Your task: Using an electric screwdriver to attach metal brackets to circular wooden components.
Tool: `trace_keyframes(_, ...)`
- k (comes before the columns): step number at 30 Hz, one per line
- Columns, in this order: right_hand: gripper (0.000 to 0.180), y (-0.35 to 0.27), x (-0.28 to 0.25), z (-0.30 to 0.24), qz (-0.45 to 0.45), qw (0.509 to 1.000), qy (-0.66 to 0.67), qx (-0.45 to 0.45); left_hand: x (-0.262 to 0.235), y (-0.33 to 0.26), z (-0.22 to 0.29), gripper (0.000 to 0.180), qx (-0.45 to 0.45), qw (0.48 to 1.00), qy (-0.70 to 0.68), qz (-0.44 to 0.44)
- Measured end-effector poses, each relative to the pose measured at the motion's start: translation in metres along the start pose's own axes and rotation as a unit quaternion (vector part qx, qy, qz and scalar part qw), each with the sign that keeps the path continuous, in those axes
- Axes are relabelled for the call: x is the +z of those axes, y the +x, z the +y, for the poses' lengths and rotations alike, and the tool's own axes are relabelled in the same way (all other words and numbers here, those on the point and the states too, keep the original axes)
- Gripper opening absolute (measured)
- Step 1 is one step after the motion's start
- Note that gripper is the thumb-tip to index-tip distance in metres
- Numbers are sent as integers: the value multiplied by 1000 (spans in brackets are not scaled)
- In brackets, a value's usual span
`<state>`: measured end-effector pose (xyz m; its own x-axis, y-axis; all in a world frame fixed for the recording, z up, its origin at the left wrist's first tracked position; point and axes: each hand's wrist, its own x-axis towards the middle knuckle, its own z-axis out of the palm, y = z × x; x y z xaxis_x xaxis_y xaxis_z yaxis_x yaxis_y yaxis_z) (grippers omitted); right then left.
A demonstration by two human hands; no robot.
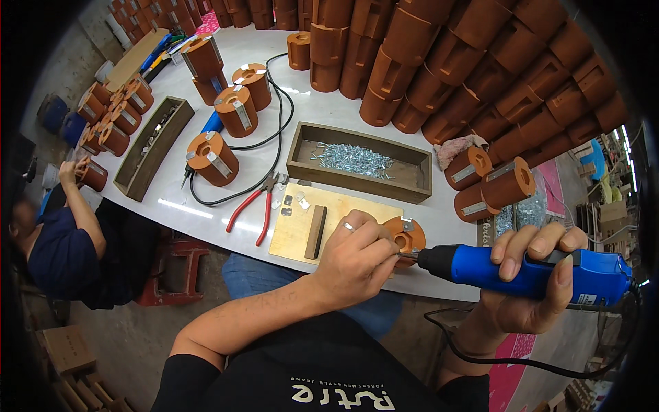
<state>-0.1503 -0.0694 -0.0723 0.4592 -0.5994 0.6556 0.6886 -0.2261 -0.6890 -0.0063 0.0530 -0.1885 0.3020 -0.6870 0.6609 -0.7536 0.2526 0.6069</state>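
While our left hand (357, 257) clamps the orange-brown cylinder (406, 235) at the plywood board's (343, 206) right end, our right hand (528, 275) grips the blue electric screwdriver (522, 271), bit at the cylinder; we judge fastening under way; next, keep the bit square.

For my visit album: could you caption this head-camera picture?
Left hand steadies an orange-brown cylinder on a wooden board while the right hand drives a blue electric screwdriver into it.
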Motion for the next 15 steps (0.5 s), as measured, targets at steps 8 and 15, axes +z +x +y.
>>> trace_keyframes(8, 36, -2, 24, -1, 23, 998, -62, 20, 8, 1, -4, 19, 4, 1000, 4, 16)
trace_keyframes(15, 34, -5, 28, 3, 27, 997, -72, 22, 5, 0, -3, 21, -21, 1000, -9, 0)
